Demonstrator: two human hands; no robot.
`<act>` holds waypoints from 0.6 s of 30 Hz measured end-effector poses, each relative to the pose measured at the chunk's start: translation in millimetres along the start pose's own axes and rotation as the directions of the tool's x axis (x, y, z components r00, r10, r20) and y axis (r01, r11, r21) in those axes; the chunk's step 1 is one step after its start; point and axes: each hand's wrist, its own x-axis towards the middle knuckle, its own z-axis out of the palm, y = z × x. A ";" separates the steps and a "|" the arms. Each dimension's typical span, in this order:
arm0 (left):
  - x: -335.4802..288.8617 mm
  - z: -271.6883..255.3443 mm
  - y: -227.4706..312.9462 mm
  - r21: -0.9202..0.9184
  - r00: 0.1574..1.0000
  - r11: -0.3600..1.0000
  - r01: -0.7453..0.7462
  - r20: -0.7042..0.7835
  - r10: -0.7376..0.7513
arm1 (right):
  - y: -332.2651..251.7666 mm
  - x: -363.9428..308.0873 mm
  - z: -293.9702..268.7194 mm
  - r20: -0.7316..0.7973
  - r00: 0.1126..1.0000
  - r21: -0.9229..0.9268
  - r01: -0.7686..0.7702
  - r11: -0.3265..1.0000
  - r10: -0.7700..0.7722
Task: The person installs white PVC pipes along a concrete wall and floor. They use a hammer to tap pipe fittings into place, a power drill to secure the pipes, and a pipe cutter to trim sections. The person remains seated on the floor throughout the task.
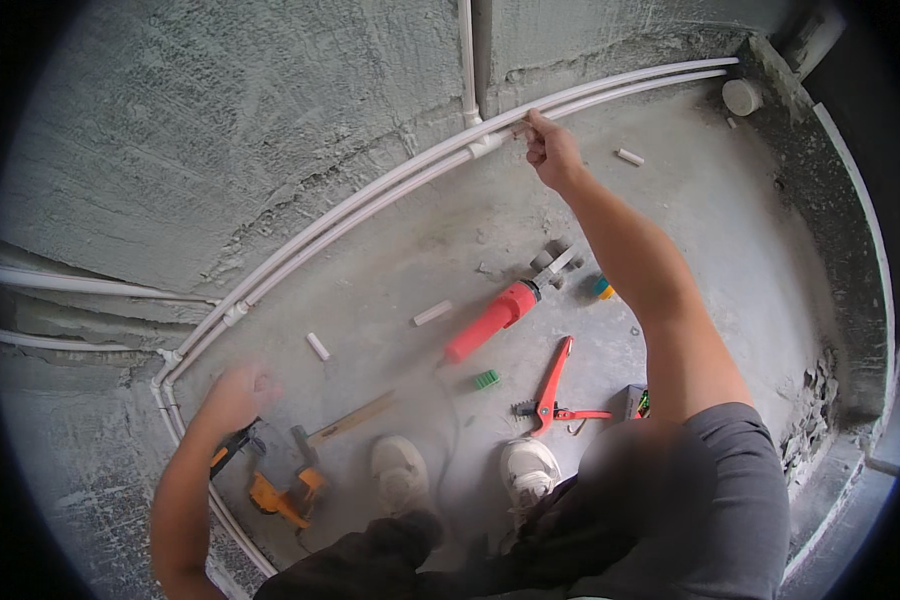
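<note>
My right hand [553, 150] is stretched out to two white plastic pipes [370, 195] that run side by side along the foot of the wall. Its fingers are closed at the pipes, just right of a white tee fitting [486, 145]; what lies between the fingertips is too small to make out. Smeared by motion, my left hand [236, 398] is at the lower left, above a black-and-orange tool [234, 447] and near the pipe corner. Whether it holds anything cannot be seen.
On the concrete floor lie a red pipe-welding iron [492, 320], a red pipe cutter [550, 392], a hammer [355, 418], a yellow tool [288, 495], a green block [486, 379] and short pipe offcuts [432, 313]. A low ledge [855, 200] bounds the right side. My shoes [528, 470] stand near the cutter.
</note>
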 end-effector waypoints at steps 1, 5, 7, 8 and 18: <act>-4.0 5.6 -10.9 -0.030 0.999 0.999 -0.033 -0.014 0.032 | -2.3 -0.4 -8.8 0.013 1.000 -0.007 0.013 1.000 -0.012; -24.5 26.3 -21.9 -0.238 0.997 0.969 0.068 -0.009 -0.072 | 15.1 15.2 -8.2 -0.080 0.988 -0.129 0.121 0.984 -0.132; -30.7 31.9 -40.5 -0.057 0.988 0.986 0.154 0.041 -0.152 | 18.4 11.0 20.3 -0.174 0.979 -0.118 0.091 0.989 -0.111; -29.5 32.7 -43.9 -0.053 0.987 0.986 0.157 0.038 -0.155 | 15.5 8.6 27.9 -0.186 0.977 -0.070 0.095 0.993 -0.106; -11.4 52.1 -43.7 -0.025 0.998 0.997 0.069 -0.002 -0.069 | 3.8 -7.3 36.9 -0.284 0.955 -0.035 0.084 0.996 -0.091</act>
